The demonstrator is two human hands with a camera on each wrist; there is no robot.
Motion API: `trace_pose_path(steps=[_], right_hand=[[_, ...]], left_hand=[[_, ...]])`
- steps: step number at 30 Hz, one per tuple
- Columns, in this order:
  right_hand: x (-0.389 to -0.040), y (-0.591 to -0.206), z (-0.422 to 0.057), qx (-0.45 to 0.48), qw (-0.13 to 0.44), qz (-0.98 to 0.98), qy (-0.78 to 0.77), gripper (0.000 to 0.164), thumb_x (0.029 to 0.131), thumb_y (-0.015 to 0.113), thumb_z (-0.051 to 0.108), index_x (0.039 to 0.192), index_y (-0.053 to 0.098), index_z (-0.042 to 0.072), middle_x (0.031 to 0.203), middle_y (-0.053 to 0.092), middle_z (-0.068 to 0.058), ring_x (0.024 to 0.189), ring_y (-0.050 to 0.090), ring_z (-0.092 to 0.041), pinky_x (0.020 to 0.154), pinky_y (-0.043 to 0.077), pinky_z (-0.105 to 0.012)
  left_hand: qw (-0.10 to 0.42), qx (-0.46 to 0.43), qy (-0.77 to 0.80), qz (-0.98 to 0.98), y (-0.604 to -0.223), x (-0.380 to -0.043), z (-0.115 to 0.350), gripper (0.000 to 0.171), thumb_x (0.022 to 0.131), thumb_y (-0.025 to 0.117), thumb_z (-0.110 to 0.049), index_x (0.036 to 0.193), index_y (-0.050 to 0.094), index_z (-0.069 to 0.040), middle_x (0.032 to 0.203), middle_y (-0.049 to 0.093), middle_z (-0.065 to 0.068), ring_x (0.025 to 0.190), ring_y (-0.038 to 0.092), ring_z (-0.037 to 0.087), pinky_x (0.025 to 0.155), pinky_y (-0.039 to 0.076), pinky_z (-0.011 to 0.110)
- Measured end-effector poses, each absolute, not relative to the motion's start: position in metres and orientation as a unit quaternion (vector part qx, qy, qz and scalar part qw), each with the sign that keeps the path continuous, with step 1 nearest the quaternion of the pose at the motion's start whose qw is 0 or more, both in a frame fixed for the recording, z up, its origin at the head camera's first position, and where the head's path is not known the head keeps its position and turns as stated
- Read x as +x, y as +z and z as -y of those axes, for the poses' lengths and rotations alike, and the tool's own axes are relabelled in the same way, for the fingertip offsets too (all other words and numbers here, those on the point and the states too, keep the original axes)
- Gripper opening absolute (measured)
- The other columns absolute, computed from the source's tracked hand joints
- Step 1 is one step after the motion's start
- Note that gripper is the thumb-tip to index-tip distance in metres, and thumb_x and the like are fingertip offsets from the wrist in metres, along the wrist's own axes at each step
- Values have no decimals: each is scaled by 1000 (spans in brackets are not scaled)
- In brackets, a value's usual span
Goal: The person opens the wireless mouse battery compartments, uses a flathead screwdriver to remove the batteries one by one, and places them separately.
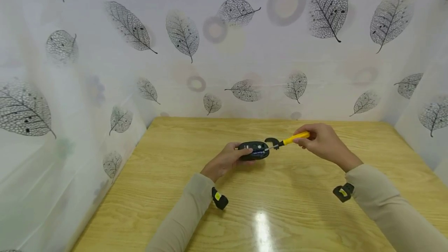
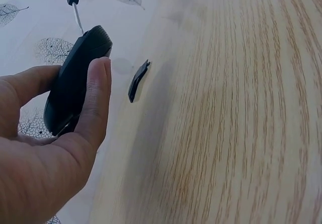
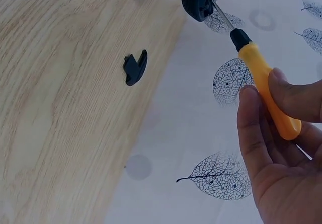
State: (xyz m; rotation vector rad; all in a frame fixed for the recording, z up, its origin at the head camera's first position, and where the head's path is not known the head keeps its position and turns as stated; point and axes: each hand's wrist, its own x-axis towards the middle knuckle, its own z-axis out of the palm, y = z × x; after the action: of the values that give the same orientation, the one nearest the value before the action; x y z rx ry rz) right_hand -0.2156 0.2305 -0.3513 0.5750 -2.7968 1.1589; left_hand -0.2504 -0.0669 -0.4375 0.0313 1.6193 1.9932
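My left hand (image 1: 226, 158) grips a black computer mouse (image 1: 250, 146), underside up, with the thumb across it. A blue battery (image 1: 259, 152) shows in its open compartment. Between thumb and fingers, my right hand (image 1: 322, 142) holds a screwdriver (image 1: 296, 138) with a yellow handle and black collar. Its metal shaft slants down to the mouse's right end, the tip at the battery compartment. In the left wrist view, fingers and thumb hold the mouse (image 2: 75, 78) by its sides. The right wrist view shows the screwdriver's handle (image 3: 266, 88) pinched by the thumb and fingertips.
A black curved battery cover (image 1: 272, 142) lies on the wooden table (image 1: 182, 193) just behind the mouse and screwdriver. Leaf-patterned curtains (image 1: 210, 61) hang along the table's back and sides. Each wrist wears a black strapped camera (image 1: 219, 198).
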Motion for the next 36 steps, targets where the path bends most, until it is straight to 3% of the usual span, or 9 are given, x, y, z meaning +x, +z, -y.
trace_pose_path(steps=[12,19,29,36], right_hand=[[-217,-349,-221,183,18,918,351,20,91,77,8,105,74,-5,97,70,-17,70,62,-17,56,57,-25],[-217,-346,-218,200,26,919,339,18,88,78,5,102,75,-6,95,71,-16,69,61,-17,57,56,-25],[-223,-359,-235,175,-17,905,388,21,94,73,9,108,73,-7,93,71,-14,69,65,-21,58,59,-30],[-224,-363,-238,183,11,929,322,20,92,77,15,104,77,-1,98,69,-14,67,51,-20,51,45,-27]], left_hand=[[278,3,738,-615,-436,-249,66,52,101,62,-6,146,40,10,134,56,27,108,69,33,91,60,34],[272,3,731,-625,-437,-250,65,54,101,63,-7,146,40,10,135,55,27,106,70,31,96,57,37],[271,10,735,-621,-436,-249,68,52,101,63,-8,146,43,9,134,57,25,107,69,30,102,53,41],[265,5,742,-615,-435,-250,66,57,100,65,-7,147,39,11,133,56,27,105,70,31,103,53,44]])
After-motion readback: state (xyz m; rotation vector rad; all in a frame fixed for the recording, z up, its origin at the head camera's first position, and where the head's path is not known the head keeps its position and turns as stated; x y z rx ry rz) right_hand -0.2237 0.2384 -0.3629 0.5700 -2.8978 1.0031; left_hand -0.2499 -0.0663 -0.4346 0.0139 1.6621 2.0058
